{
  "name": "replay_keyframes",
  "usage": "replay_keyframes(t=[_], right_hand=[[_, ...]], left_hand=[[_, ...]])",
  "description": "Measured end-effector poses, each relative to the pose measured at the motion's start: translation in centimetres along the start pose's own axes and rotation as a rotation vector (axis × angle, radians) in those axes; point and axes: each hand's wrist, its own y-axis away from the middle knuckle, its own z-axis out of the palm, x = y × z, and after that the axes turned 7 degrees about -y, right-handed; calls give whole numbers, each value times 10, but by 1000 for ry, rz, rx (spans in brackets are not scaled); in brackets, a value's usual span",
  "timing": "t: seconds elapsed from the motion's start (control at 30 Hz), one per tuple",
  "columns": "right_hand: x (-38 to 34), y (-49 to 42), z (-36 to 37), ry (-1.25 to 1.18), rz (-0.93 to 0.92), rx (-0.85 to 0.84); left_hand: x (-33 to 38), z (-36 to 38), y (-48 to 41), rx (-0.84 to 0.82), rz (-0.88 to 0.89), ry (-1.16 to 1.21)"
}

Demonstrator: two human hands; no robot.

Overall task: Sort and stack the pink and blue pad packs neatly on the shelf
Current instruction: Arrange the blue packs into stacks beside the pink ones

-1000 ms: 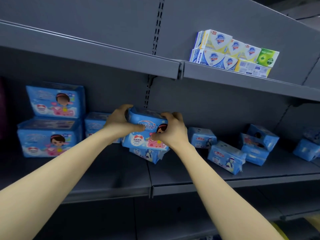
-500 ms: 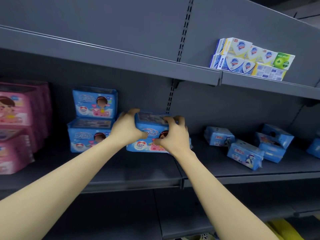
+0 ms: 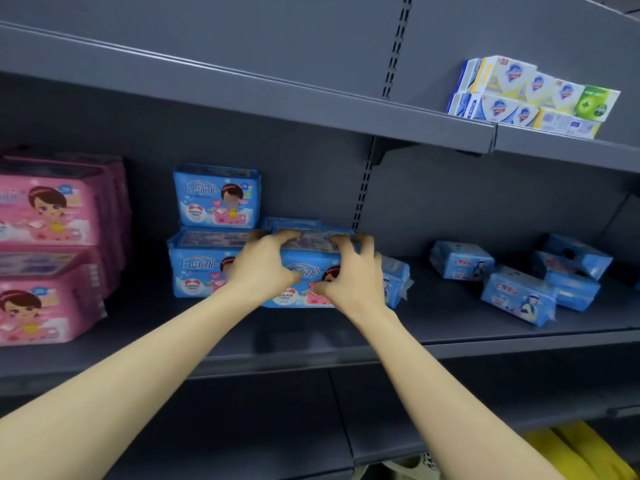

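My left hand and my right hand both grip a blue pad pack standing on the grey shelf. It sits right beside a stack of two blue packs to its left. Two stacks of pink packs stand at the far left. A smaller blue pack lies just behind my right hand. Several small blue packs lie scattered on the right of the shelf.
On the shelf above, at the right, sit white, yellow and green soap boxes. A slotted upright divides the back panel. Something yellow shows below the lower shelf at the bottom right.
Both hands carried the blue pack left and down onto the shelf, beside the blue stack. My view swung left, bringing the pink stacks into sight.
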Motion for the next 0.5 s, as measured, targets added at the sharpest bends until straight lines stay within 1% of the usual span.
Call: replay_keyframes(t=[0.17,0.33,0.5], right_hand=[[3,-20,2,20,-47,23],[7,-52,1,-33,-97,50],[12,-83,3,-71,-166,78]], left_hand=[[1,0,-18,33,24,-8],[8,-2,-45,77,1,12],[6,-2,-76,133,18,90]])
